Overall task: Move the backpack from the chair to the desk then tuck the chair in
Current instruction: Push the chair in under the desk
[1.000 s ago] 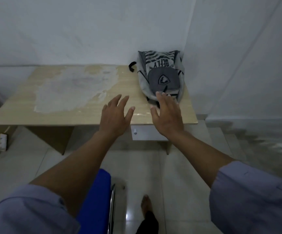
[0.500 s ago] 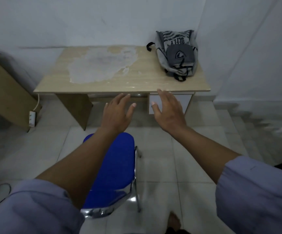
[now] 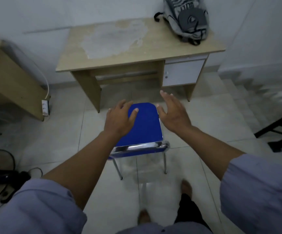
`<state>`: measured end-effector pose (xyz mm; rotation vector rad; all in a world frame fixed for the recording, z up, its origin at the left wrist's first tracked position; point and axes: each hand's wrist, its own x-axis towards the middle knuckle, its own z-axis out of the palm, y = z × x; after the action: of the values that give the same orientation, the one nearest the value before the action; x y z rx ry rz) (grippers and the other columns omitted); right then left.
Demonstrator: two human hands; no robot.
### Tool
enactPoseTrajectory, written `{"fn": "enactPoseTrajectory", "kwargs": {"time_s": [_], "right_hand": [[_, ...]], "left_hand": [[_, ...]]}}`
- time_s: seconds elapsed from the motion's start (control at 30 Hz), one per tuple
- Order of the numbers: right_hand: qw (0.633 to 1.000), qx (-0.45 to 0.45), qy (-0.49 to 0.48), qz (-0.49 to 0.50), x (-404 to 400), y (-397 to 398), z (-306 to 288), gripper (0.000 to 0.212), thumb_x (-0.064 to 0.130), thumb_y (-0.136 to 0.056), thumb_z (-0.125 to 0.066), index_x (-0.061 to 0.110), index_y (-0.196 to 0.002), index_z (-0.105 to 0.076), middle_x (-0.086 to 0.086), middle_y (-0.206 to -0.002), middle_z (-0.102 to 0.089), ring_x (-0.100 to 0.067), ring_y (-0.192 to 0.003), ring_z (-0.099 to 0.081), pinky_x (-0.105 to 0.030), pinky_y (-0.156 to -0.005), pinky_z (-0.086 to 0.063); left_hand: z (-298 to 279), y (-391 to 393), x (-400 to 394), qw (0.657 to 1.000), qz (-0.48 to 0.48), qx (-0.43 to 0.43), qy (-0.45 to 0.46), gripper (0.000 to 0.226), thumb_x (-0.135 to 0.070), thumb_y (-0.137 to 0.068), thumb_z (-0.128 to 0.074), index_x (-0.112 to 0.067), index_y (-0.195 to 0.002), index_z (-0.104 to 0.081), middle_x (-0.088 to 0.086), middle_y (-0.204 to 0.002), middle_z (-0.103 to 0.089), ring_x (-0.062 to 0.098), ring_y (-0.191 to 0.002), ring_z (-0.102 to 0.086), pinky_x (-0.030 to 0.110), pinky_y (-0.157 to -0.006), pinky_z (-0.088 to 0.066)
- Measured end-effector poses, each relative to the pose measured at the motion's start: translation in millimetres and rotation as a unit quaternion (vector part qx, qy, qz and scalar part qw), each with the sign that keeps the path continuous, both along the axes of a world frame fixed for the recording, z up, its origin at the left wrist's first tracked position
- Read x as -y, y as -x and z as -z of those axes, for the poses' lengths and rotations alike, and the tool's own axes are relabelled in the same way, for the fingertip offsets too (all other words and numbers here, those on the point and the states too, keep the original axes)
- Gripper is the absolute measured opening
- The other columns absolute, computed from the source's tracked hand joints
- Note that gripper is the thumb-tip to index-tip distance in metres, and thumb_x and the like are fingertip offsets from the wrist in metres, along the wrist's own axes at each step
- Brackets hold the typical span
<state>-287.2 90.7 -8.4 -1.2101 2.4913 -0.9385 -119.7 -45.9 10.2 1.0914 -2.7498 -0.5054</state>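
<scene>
Both hands hang empty with fingers spread above the chair (image 3: pixel 142 125): left hand (image 3: pixel 120 120) over its blue seat, right hand (image 3: pixel 172 114) just past its right edge. Beyond the chair, the backpack (image 3: pixel 187 21) lies on the table's (image 3: pixel 136 54) far right corner.

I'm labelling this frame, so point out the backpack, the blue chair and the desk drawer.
backpack (image 3: pixel 190 20): head view, on its dark front pocket.
blue chair (image 3: pixel 145 125): head view, on the bare seat.
desk drawer (image 3: pixel 183 72): head view, on its white front panel.
</scene>
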Motion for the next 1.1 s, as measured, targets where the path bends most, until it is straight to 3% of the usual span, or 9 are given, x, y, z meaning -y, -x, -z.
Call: {"fn": "enactPoseTrajectory", "kwargs": {"time_s": [0.13, 0.27, 0.37, 0.47, 0.53, 0.6, 0.7, 0.83, 1.1], "right_hand": [[0.999, 0.014, -0.026, -0.035, -17.8, -42.8, 18.3, 0.062, 0.051, -0.101, -0.047, 0.027, -0.156, -0.03, -0.001, -0.16, -0.039, -0.022, -0.148, -0.034, -0.05, -0.118, -0.035], [0.983, 0.04, -0.096, -0.149, -40.8, -70.2, 30.5, 0.08, 0.072, -0.089, -0.05, 0.038, -0.156, -0.023, 0.005, -0.163, -0.035, -0.018, -0.148, -0.036, -0.048, -0.118, -0.036], [0.966, -0.043, -0.158, -0.199, -53.3, -77.0, 38.3, 0.093, 0.075, -0.08, -0.06, 0.04, -0.156, -0.021, 0.008, -0.157, -0.044, -0.017, -0.137, -0.049, -0.043, -0.109, -0.048], [0.963, -0.131, -0.17, -0.166, -50.9, -79.3, 46.1, 0.095, 0.064, -0.079, -0.072, 0.035, -0.157, -0.026, 0.005, -0.136, -0.064, -0.018, -0.116, -0.064, -0.037, -0.091, -0.056], [0.956, -0.166, -0.195, -0.141, -42.2, -82.1, 50.3, 0.092, 0.056, -0.082, -0.074, 0.032, -0.157, -0.026, 0.001, -0.121, -0.069, -0.022, -0.103, -0.068, -0.037, -0.084, -0.057], [0.954, -0.185, -0.197, -0.127, -34.2, -84.9, 55.4, 0.084, 0.046, -0.087, -0.074, 0.029, -0.156, -0.03, -0.002, -0.114, -0.072, -0.024, -0.097, -0.07, -0.037, -0.081, -0.058], [0.959, -0.189, -0.165, -0.129, -31.4, -84.0, 58.1, 0.055, 0.035, -0.092, -0.07, 0.023, -0.143, -0.053, -0.005, -0.107, -0.075, -0.025, -0.089, -0.071, -0.038, -0.078, -0.06], [0.96, -0.197, -0.169, -0.11, -25.8, -74.6, 51.3, 0.018, 0.027, -0.089, -0.07, 0.019, -0.105, -0.068, -0.004, -0.09, -0.073, -0.024, -0.075, -0.066, -0.038, -0.068, -0.056], [0.962, -0.19, -0.174, -0.085, 13.9, -47.4, 43.6, 0.016, 0.025, -0.091, -0.071, 0.017, -0.104, -0.066, -0.004, -0.092, -0.072, -0.022, -0.08, -0.065, -0.04, -0.075, -0.056]], "left_hand": [[23.1, -45.7, -10.0, 0.999, -0.016, 0.022, -0.032, 0.061, -0.057, -0.099, -0.042, -0.021, -0.149, -0.045, 0.009, -0.158, -0.04, 0.028, -0.141, -0.043, 0.052, -0.112, -0.039], [43.6, -80.9, -19.9, 0.993, 0.018, 0.082, -0.085, 0.082, -0.081, -0.087, -0.035, -0.027, -0.149, -0.044, 0.003, -0.154, -0.047, 0.025, -0.139, -0.046, 0.049, -0.11, -0.041], [49.9, -90.8, -20.1, 0.989, 0.018, 0.127, -0.077, 0.104, -0.099, -0.068, -0.031, -0.032, -0.145, -0.049, -0.002, -0.142, -0.06, 0.024, -0.125, -0.059, 0.043, -0.096, -0.051], [50.7, -94.5, -9.6, 0.986, 0.024, 0.146, -0.077, 0.114, -0.105, -0.053, -0.038, -0.032, -0.139, -0.057, -0.004, -0.128, -0.068, 0.02, -0.109, -0.066, 0.034, -0.08, -0.053], [51.2, -100.4, 0.5, 0.977, 0.075, 0.19, -0.069, 0.101, -0.097, -0.058, -0.052, -0.03, -0.133, -0.061, -0.007, -0.115, -0.072, 0.014, -0.095, -0.068, 0.028, -0.075, -0.054], [53.3, -104.7, 6.6, 0.968, 0.106, 0.226, -0.027, 0.069, -0.075, -0.074, -0.066, -0.03, -0.127, -0.064, -0.007, -0.105, -0.074, 0.012, -0.086, -0.068, 0.029, -0.073, -0.058], [57.3, -101.3, 5.3, 0.963, 0.105, 0.24, 0.062, 0.034, -0.04, -0.088, -0.068, -0.026, -0.119, -0.069, -0.002, -0.093, -0.073, 0.017, -0.08, -0.067, 0.032, -0.072, -0.058], [58.8, -88.9, 2.5, 0.969, 0.084, 0.218, 0.077, 0.025, -0.033, -0.089, -0.066, -0.026, -0.113, -0.069, -0.001, -0.089, -0.072, 0.02, -0.077, -0.066, 0.035, -0.072, -0.058], [60.1, -52.3, 38.0, 0.977, 0.07, 0.191, 0.066, 0.028, -0.037, -0.091, -0.066, -0.023, -0.116, -0.067, 0.001, -0.094, -0.072, 0.019, -0.08, -0.066, 0.035, -0.073, -0.057]]}}
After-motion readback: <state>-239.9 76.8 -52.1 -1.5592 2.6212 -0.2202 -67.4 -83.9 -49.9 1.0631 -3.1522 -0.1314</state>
